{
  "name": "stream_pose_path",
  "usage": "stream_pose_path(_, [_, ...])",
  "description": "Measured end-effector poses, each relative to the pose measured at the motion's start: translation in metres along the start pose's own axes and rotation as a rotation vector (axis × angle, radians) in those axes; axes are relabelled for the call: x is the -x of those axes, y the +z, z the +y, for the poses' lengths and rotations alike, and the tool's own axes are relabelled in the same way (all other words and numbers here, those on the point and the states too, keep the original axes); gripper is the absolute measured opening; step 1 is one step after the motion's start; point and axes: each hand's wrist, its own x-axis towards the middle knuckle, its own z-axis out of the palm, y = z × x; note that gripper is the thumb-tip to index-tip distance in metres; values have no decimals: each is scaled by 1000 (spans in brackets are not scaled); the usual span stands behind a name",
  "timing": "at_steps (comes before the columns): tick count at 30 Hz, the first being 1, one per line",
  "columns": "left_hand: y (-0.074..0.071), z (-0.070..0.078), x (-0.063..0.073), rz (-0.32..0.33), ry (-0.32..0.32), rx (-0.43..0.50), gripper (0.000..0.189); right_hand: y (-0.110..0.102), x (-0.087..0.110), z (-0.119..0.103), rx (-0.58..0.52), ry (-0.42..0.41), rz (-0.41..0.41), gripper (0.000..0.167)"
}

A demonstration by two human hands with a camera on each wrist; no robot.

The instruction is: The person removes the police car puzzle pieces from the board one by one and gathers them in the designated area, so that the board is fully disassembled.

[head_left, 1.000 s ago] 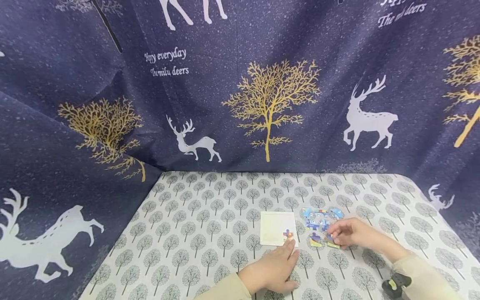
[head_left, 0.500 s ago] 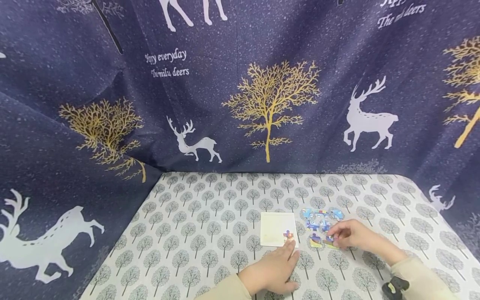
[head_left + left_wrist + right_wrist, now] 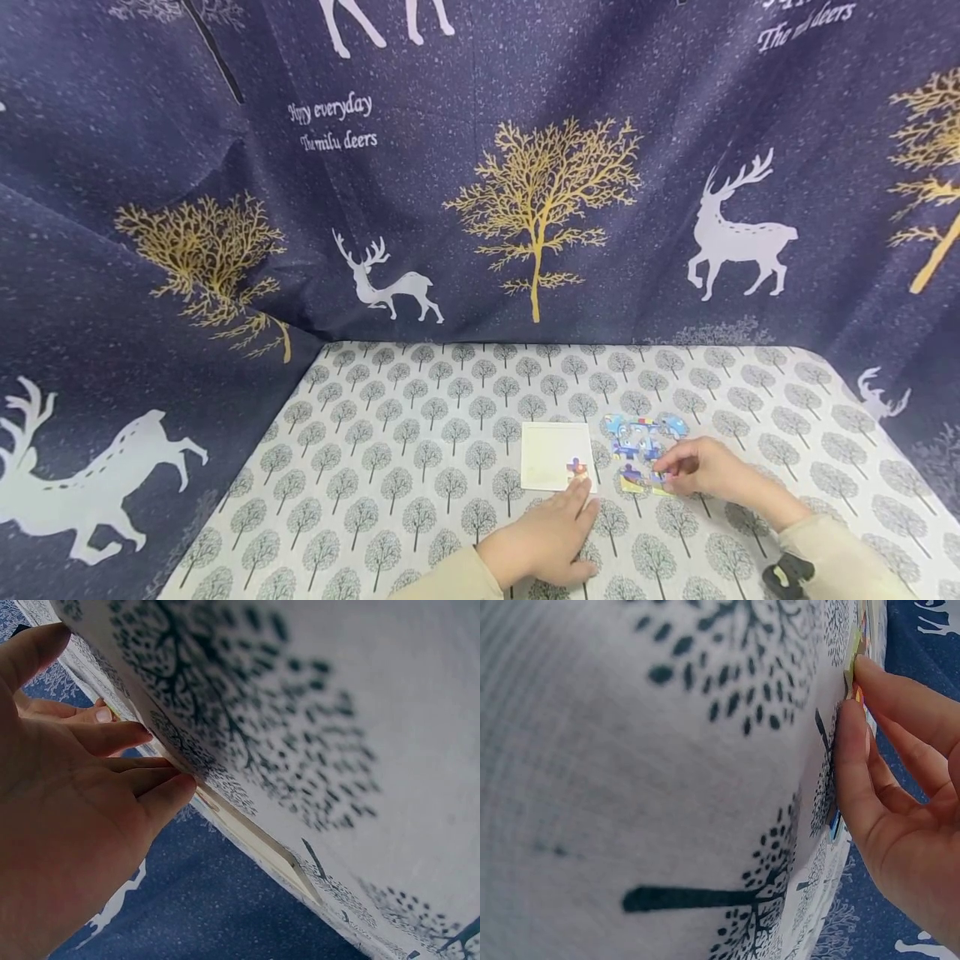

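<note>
My left hand point(image 3: 546, 537) lies with straight fingers on the near edge of a square cream puzzle board point(image 3: 546, 454); in the left wrist view its fingertips point(image 3: 180, 787) touch the edge. One jigsaw piece point(image 3: 576, 468), purple and orange, sits in the board's near right corner, partly under the fingers. To the right, my right hand point(image 3: 701, 471) pinches a small colourful jigsaw piece point(image 3: 858, 694) between thumb and fingers, low over the cloth. Most of that piece is hidden. Beside the hand lie several blue jigsaw pieces point(image 3: 628, 442) and a purple-yellow piece point(image 3: 631, 478).
A white cloth point(image 3: 420, 492) printed with trees covers the table. Behind and to the left hangs a dark blue curtain point(image 3: 480, 275) with deer and gold trees. A dark object point(image 3: 787, 575) is strapped at the right sleeve.
My right hand has shifted very slightly, its fingers staying at the near right of the loose pieces. The left hand and the board have not moved.
</note>
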Motion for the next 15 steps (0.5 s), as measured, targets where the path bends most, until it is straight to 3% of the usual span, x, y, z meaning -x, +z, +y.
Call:
stream_pose_path(10, [0, 2, 0, 8, -1, -8, 78, 0, -1, 1, 0, -36, 8, 20])
stream_pose_path(15, [0, 3, 1, 19, -1, -14, 76, -3, -6, -7, 42, -40, 50, 21])
